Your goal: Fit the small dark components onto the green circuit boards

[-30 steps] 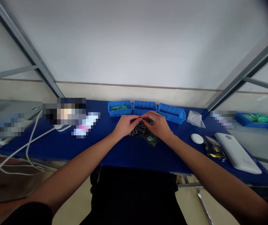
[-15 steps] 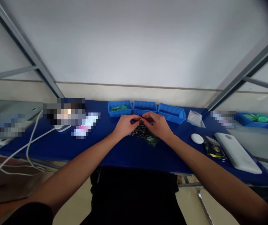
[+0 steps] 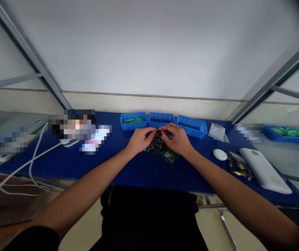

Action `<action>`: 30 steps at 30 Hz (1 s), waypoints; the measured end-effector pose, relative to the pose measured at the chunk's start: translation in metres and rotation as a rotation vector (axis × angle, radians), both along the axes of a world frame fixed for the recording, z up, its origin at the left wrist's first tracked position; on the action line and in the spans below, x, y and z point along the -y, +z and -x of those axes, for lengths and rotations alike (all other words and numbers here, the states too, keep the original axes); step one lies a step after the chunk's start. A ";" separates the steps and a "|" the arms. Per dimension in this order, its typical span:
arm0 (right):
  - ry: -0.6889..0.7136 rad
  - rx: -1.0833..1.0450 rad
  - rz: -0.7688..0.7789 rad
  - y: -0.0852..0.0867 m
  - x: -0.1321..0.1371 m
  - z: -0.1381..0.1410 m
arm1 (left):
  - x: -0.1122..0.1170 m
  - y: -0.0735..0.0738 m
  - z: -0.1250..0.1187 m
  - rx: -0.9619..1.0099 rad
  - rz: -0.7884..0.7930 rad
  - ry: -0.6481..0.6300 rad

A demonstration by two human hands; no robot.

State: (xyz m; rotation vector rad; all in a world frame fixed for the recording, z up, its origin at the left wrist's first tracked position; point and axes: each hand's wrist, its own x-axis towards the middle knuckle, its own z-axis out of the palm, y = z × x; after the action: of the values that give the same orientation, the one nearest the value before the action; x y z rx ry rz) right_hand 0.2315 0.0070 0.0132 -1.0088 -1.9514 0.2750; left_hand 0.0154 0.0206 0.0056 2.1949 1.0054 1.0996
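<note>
My left hand [image 3: 141, 139] and my right hand [image 3: 177, 139] meet fingertip to fingertip over a pile of small metal screws [image 3: 156, 145]. Both are closed in a pinch, and whatever sits between the fingers is too small to make out. A clear bag with greenish contents [image 3: 170, 157] lies at the near right side of the pile, under my right hand. Just behind my hands stand three blue bins: the left bin [image 3: 134, 125] has green packets in it, the middle bin [image 3: 153, 122] is partly covered by my right hand, and the right bin [image 3: 195, 131] sits slightly turned.
On the right of the blue table [image 3: 139, 176] are a clear plastic bag [image 3: 217, 132], a round white case [image 3: 219, 154], a black packet [image 3: 239, 164] and a long white device [image 3: 264, 170]. White cables [image 3: 31, 161] cross the left edge. Metal frame posts flank both sides.
My right hand's fingers have shifted slightly while staying beside the left fingertips. The left hand, the pile and the bins look the same.
</note>
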 end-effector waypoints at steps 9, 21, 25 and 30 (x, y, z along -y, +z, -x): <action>0.047 -0.015 0.024 -0.002 0.000 -0.002 | 0.002 0.002 -0.002 0.040 0.022 -0.006; 0.022 -0.207 0.259 -0.005 -0.002 -0.001 | -0.003 -0.002 0.001 0.082 -0.093 0.042; 0.065 -0.285 0.324 -0.010 -0.004 -0.002 | -0.004 -0.004 -0.001 0.171 -0.055 0.036; 0.171 -0.461 0.367 -0.013 -0.007 0.000 | -0.009 -0.010 -0.003 0.326 0.090 -0.033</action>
State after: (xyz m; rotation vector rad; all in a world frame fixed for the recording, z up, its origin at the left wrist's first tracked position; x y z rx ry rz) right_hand 0.2316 0.0143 0.0007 -0.9049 -1.5908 0.9056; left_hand 0.0187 0.0292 -0.0047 1.8763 0.8532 1.3171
